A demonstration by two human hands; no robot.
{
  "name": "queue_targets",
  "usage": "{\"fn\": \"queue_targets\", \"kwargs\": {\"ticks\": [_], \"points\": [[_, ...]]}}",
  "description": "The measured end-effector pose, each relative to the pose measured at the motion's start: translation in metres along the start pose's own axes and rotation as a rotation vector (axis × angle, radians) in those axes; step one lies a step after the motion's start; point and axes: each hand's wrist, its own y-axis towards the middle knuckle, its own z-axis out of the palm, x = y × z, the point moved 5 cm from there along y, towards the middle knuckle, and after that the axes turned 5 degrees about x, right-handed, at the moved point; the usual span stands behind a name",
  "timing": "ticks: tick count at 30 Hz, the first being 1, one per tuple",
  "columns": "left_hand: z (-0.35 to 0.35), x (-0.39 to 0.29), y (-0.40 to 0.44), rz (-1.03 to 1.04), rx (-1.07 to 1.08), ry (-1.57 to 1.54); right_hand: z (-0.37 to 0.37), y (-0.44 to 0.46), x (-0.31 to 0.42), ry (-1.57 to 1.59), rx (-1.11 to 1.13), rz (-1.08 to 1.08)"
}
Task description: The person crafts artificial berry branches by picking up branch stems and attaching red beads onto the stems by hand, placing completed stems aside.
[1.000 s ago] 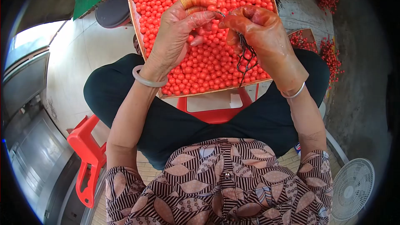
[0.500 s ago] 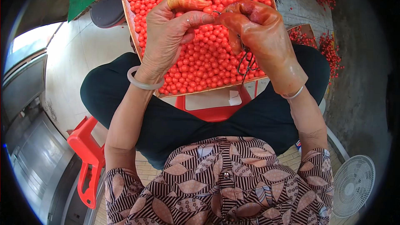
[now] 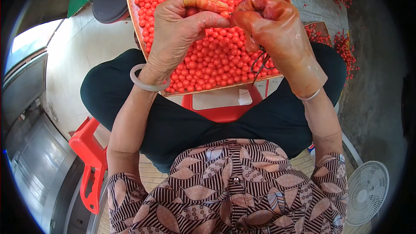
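Note:
My left hand (image 3: 177, 28), with a yellow finger cover on its index finger, pinches a small red ball (image 3: 225, 14) between thumb and index finger. My right hand (image 3: 275, 34), in a stained translucent glove, is closed around thin dark wire stems (image 3: 261, 63), whose loops hang below the palm. The tip of a stem meets the ball where the fingertips of both hands come close. Under both hands lies a shallow box (image 3: 208, 90) filled with loose red balls (image 3: 212, 60). The right fingertips are partly hidden by the glove's folds.
The box rests above a red stool (image 3: 225, 113) between my knees. Another red plastic stool (image 3: 89, 147) stands at left, a white fan (image 3: 367, 193) at lower right. Bunches of red berry stems (image 3: 344, 54) lie on the right-hand floor near a smaller box (image 3: 318, 30).
Both hands have shifted slightly right in view, and the left fingertips sit closer to the right ones. The hanging stems have swung a little.

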Motion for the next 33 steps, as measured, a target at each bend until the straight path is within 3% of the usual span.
{"fn": "queue_targets", "kwargs": {"ticks": [8,14,16,18,19,20,21,23,33], "points": [[0.002,0.000,0.002,0.007,0.065,0.023,0.002,0.000,-0.001,0.019,0.034,-0.037],[0.004,-0.004,0.005,0.095,0.131,0.179,0.007,0.002,-0.006,0.278,0.073,-0.017],[-0.004,-0.004,0.009,0.046,0.331,-0.105,0.003,0.003,-0.006,0.372,0.135,-0.065],[-0.005,-0.003,0.010,0.015,0.339,-0.190,0.002,0.005,-0.006,0.503,0.181,-0.188],[-0.005,-0.002,0.008,0.005,0.242,-0.127,-0.001,0.005,-0.005,0.565,0.198,-0.248],[-0.003,0.000,0.004,-0.006,0.151,-0.066,-0.002,0.008,-0.011,0.569,0.226,-0.058],[-0.001,0.002,0.003,-0.019,0.063,-0.008,-0.003,0.008,-0.011,0.521,0.237,-0.100],[0.001,0.001,0.002,-0.032,0.097,-0.056,0.000,0.009,-0.009,0.421,0.254,-0.178],[0.008,0.017,0.003,-0.078,0.102,-0.096,-0.002,0.007,-0.017,0.439,0.200,-0.092]]}}
